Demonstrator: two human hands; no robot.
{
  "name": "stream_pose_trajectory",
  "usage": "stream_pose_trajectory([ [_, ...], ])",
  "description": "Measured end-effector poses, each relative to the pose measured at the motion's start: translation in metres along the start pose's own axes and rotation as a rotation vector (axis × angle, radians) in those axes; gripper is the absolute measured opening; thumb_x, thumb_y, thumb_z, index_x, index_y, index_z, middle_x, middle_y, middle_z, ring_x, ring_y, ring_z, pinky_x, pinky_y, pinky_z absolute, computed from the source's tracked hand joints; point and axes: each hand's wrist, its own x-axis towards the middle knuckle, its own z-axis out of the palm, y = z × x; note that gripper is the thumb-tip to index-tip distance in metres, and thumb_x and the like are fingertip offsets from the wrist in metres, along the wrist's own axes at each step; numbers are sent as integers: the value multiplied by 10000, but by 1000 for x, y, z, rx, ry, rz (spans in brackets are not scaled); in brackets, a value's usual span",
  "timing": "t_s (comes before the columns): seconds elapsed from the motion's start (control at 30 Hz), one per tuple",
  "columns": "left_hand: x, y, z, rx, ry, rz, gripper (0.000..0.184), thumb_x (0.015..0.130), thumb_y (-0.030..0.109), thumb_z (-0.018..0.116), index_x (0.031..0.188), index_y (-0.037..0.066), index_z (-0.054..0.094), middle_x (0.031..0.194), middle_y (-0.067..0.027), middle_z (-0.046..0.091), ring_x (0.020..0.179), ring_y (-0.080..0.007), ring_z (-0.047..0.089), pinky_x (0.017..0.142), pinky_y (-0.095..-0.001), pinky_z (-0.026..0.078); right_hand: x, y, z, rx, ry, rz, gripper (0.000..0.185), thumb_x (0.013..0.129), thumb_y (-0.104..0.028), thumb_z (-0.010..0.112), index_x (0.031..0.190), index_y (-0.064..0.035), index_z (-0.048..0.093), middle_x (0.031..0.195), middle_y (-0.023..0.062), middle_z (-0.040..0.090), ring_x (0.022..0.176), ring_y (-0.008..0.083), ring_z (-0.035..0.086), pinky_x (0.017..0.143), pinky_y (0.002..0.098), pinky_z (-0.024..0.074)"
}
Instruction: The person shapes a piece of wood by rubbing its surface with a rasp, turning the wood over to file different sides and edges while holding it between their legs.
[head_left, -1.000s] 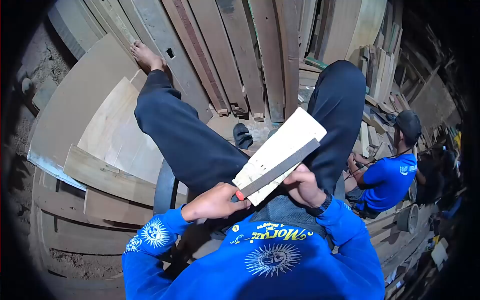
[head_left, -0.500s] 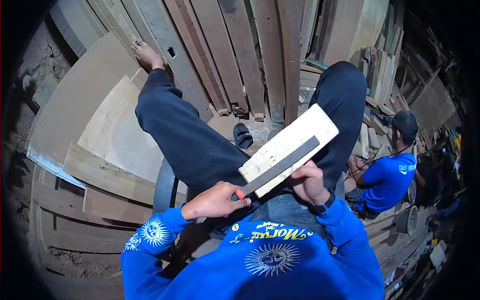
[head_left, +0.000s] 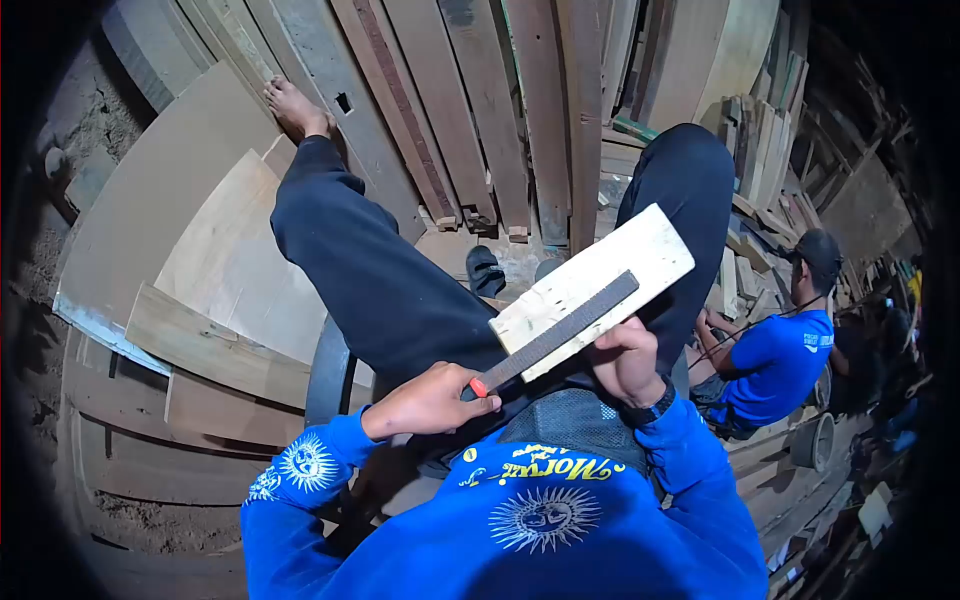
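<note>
A flat, pale wooden block [head_left: 600,270] lies at a slant above my lap, near my right thigh. My right hand [head_left: 628,362] is closed on its lower right edge, with the thumb along the side and some fingers hidden beneath. Across the face of the block rests a long, dark rasp [head_left: 575,325], its rough blade running up to the right. My left hand [head_left: 430,400] is wrapped round the rasp's handle, of which only an orange end [head_left: 479,387] shows.
Long planks [head_left: 490,110] stand side by side in front of me. Curved wooden sheets [head_left: 230,260] lie to my left. On the right a person in a blue shirt [head_left: 785,345] sits near stacked wood offcuts [head_left: 765,140] and a grey bucket [head_left: 813,440]. A dark sandal [head_left: 485,270] lies between my legs.
The wooden block has shifted a little to the right under the rasp, and my right hand has moved right with it. My left hand and the rasp stay nearly in place.
</note>
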Motion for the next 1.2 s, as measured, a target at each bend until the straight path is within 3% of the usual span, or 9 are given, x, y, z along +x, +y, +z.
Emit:
stream_pose_trajectory([
  [0.17, 2, -7, 2, 33, -4, 114, 319, 939, 298, 666, 899, -18, 647, 549, -55, 562, 457, -111, 556, 467, -295, 449, -6, 17, 5, -108, -3, 205, 562, 653, 21, 510, 1212, 61, 549, 1160, 139, 636, 1096, 241, 597, 997, 316, 419],
  [0.3, 1, -4, 1, 8, 6, 61, 359, 941, 325, 665, 849, -20, 625, 543, -53, 561, 461, -116, 567, 467, -299, 453, -2, 1, 2, -93, 29, 91, 535, 662, 12, 494, 1190, 68, 564, 1125, 143, 658, 1069, 245, 613, 988, 329, 435],
  [0.4, 0, -4, 0, 38, 22, 40, 356, 945, 325, 660, 863, -20, 630, 544, -49, 561, 462, -111, 567, 463, -297, 454, 3, -13, 1, -39, 60, -61, 591, 642, -4, 454, 1220, 95, 530, 1191, 185, 630, 1154, 310, 581, 1074, 405, 384],
  [0.5, 2, -6, 0, 39, 26, 53, 343, 945, 295, 641, 890, -43, 657, 558, -111, 585, 462, -165, 590, 520, -333, 481, 2, -6, -6, -19, 40, -66, 591, 642, -1, 459, 1222, 93, 527, 1198, 182, 626, 1161, 309, 574, 1071, 404, 385],
  [0.57, 2, -6, 1, 41, 7, 34, 346, 950, 317, 653, 874, -19, 634, 546, -43, 560, 460, -105, 560, 467, -292, 457, -2, 5, -6, -53, 19, 18, 593, 645, 7, 485, 1231, 85, 530, 1192, 174, 629, 1156, 298, 577, 1067, 392, 382],
  [0.73, 2, -9, 4, 21, 30, 210, 338, 947, 309, 657, 891, -23, 640, 552, -49, 560, 461, -106, 552, 476, -294, 460, -7, 23, 4, -133, 26, 173, 586, 641, 11, 499, 1221, 76, 543, 1164, 160, 646, 1102, 286, 607, 1023, 360, 420],
  [0.83, 3, -8, 1, 126, 12, 77, 329, 942, 304, 663, 909, -23, 649, 564, -52, 568, 462, -110, 558, 477, -297, 462, -3, 10, 0, -117, -3, 104, 556, 644, 11, 483, 1191, 75, 561, 1125, 155, 663, 1066, 283, 626, 1001, 358, 443],
  [1.0, 4, -10, 1, 29, 2, 52, 312, 941, 293, 666, 943, -19, 657, 582, -44, 578, 464, -113, 568, 474, -303, 462, 2, -10, -5, -35, 53, -106, 533, 657, -8, 476, 1175, 95, 553, 1134, 173, 647, 1110, 292, 598, 1042, 380, 402],
  [1.2, 5, -7, 1, 94, -33, 23, 322, 949, 293, 652, 975, -28, 661, 600, -56, 589, 467, -120, 568, 480, -302, 465, -5, 12, 3, -38, 15, 66, 545, 657, 37, 491, 1198, 64, 549, 1146, 141, 634, 1106, 249, 590, 1004, 343, 418],
])
